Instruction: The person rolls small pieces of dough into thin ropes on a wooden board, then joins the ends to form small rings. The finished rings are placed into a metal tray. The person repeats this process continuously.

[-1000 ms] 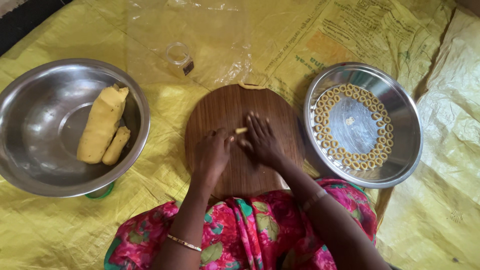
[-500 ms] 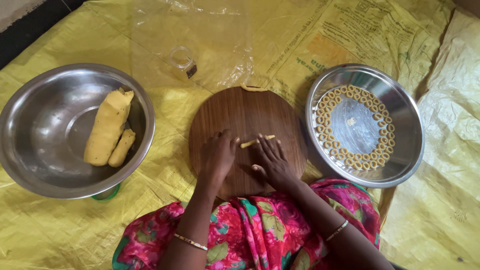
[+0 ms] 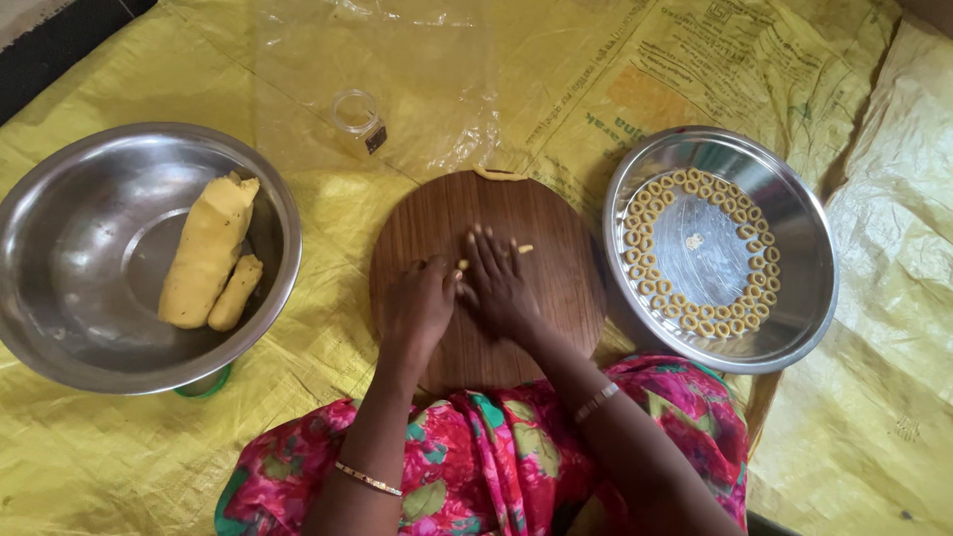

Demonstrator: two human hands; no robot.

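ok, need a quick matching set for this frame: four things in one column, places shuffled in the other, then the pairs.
Things:
1. dough logs
2. dough rings
3. clear jar
4. both hands (left hand, right hand)

Places:
A. on the round wooden board
B. on the plastic sheet above the board
C. in the steel bowl
D. around the steel plate

Pairs: 1-C, 2-D, 3-B, 4-A
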